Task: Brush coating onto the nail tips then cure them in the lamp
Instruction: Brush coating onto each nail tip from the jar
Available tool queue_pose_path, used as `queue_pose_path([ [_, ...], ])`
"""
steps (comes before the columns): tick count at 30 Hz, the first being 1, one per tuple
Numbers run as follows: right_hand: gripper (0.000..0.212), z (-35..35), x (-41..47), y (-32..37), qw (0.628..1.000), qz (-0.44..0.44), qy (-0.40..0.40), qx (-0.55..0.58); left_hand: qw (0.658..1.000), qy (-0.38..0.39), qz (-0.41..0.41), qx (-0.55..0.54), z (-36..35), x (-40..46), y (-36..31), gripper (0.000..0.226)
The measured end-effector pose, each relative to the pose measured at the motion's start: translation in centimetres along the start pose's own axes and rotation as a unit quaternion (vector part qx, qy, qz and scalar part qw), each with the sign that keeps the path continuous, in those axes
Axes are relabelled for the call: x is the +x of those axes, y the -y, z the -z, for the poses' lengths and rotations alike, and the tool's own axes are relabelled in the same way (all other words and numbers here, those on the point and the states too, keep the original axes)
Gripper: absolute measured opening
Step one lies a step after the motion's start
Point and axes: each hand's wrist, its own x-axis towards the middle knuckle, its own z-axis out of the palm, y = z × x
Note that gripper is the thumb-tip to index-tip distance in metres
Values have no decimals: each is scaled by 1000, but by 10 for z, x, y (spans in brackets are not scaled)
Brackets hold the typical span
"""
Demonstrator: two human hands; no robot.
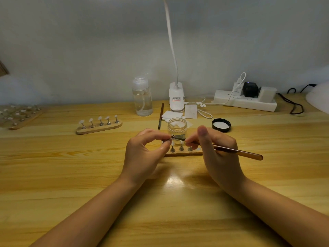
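My left hand (146, 150) pinches a small nail-tip holder (170, 138) between thumb and fingers, lifted above a wooden stand (183, 154) that carries several metal pegs. My right hand (216, 148) grips a brown brush (236, 152), whose dark tip touches the held nail tip. An open glass jar (177, 128) stands just behind both hands. Its black lid (221, 124) lies to the right. A second wooden stand (99, 126) with several nail tips sits to the left. At the right edge a white rounded object (318, 98) is partly in view.
A clear pump bottle (142, 97), a white desk lamp base (176, 97), white wipes (171, 115) and a spare brush (161, 115) stand behind the jar. A power strip (245, 101) with cables lies at the back right. Another tray of nail tips (19, 114) is far left.
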Motion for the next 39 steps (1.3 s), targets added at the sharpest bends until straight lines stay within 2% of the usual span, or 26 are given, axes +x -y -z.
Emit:
queue_pose_path([
  [5, 39, 0, 0, 2, 998, -34, -19, 38, 1000, 2, 2, -6, 1, 0, -1, 23],
  [12, 40, 1, -1, -1, 1000, -13, -5, 6, 1000, 5, 10, -6, 2, -2, 0, 21],
  [18, 40, -1, 1, 3, 996, -61, -20, 57, 1000, 6, 13, -7, 0, 0, -2, 20],
  [26, 41, -1, 1, 2, 999, -35, -5, 18, 1000, 7, 15, -5, -1, 0, -2, 19],
  [32, 37, -1, 1, 5, 994, -79, -25, 74, 1000, 8, 17, -7, 0, -1, -3, 20],
  [39, 35, 0, 1, 5, 996, -63, -29, 61, 1000, 13, 19, -8, 1, -1, -2, 18],
])
